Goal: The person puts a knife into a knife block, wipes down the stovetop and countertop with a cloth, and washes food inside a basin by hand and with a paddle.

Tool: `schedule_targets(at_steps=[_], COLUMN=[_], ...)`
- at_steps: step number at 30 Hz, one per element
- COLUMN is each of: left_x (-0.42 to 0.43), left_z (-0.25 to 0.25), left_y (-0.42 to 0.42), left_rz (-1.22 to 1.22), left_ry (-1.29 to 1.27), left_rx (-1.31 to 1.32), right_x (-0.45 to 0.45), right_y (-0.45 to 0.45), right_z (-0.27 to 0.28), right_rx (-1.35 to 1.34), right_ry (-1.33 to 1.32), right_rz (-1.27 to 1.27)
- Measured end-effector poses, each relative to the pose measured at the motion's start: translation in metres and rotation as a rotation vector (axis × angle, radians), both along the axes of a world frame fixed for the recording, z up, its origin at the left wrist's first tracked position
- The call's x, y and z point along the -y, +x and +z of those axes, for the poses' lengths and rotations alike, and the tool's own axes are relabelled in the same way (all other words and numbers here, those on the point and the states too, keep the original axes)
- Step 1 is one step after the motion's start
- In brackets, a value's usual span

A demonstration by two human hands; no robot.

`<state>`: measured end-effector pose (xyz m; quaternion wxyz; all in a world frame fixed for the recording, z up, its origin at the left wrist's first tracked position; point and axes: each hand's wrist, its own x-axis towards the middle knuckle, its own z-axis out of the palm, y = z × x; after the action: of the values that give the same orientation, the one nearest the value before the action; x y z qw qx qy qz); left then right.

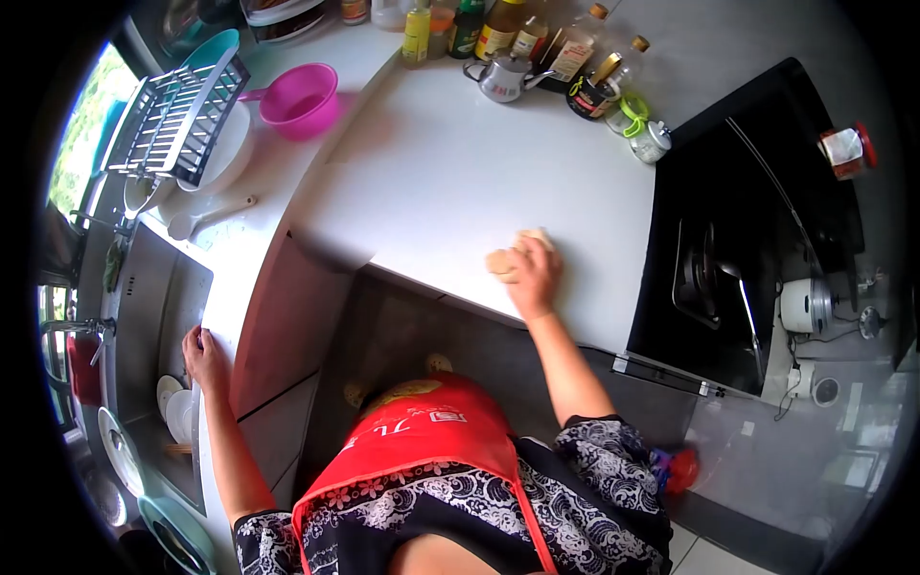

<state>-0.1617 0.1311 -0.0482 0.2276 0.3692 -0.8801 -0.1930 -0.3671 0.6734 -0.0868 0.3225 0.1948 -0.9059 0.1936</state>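
Note:
My right hand [535, 278] presses a bunched pale beige cloth [501, 263] onto the white countertop [431, 182], near its front edge. The fingers are closed around the cloth, and part of it sticks out to the left and above. At the left, my left hand [204, 361] rests at the edge of the metal sink [172, 287], its fingers bent over the rim. Small white dishes [179, 412] lie in the sink just below that hand.
A dish rack [182, 125], a pink basin [299, 101] and a white ladle-like utensil [211, 217] are on the left counter. Bottles [500, 29] and a metal teapot [505, 77] line the back. A black gas stove [704, 259] holding a ladle [743, 297] is at right.

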Motion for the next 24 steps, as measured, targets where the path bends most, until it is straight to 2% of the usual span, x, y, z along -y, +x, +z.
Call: schedule_targets(at_steps=[3,6,8,10,13,17,19,21,22,23,24], left_x=[0.005,0.000,0.001,0.004,-0.001,-0.009,-0.002,0.005,0.002,-0.003,-0.007], left_z=[-0.006,-0.001,-0.006,-0.008,-0.003,0.006,0.003,-0.004,-0.003,0.002,0.006], left_y=[0.001,-0.003,-0.005,-0.009,-0.008,-0.010,-0.008,-0.006,-0.007,-0.009,-0.010], left_rz=[0.002,0.017,0.023,0.021,0.008,0.022,0.024,0.024,0.033,0.029,0.031], left_ry=[-0.050,-0.047,-0.084,-0.122,-0.103,-0.101,-0.098,-0.132,-0.130,-0.122,-0.114], left_rx=[0.046,0.090,0.107,0.126,0.140,0.184,0.192,0.212,0.214,0.215,0.214], right_x=[-0.092,-0.165,-0.146,-0.117,0.006,0.129,0.135,0.106,0.089,0.070,0.049], right_y=[-0.013,-0.050,-0.079,-0.103,-0.096,-0.044,-0.057,-0.091,-0.122,-0.146,-0.177], right_z=[-0.001,0.003,0.026,0.002,0.019,-0.002,-0.032,-0.006,-0.011,0.007,0.001], right_rx=[0.031,0.165,0.324,0.206,0.243,0.290,0.276,0.193,0.178,0.290,0.189], right_ry=[0.130,0.158,-0.048,0.188,0.161,0.154,0.092,0.141,0.134,0.148,0.157], right_rz=[-0.238,-0.606,-0.935,-0.621,-0.159,0.274,0.363,0.305,0.216,0.110,0.002])
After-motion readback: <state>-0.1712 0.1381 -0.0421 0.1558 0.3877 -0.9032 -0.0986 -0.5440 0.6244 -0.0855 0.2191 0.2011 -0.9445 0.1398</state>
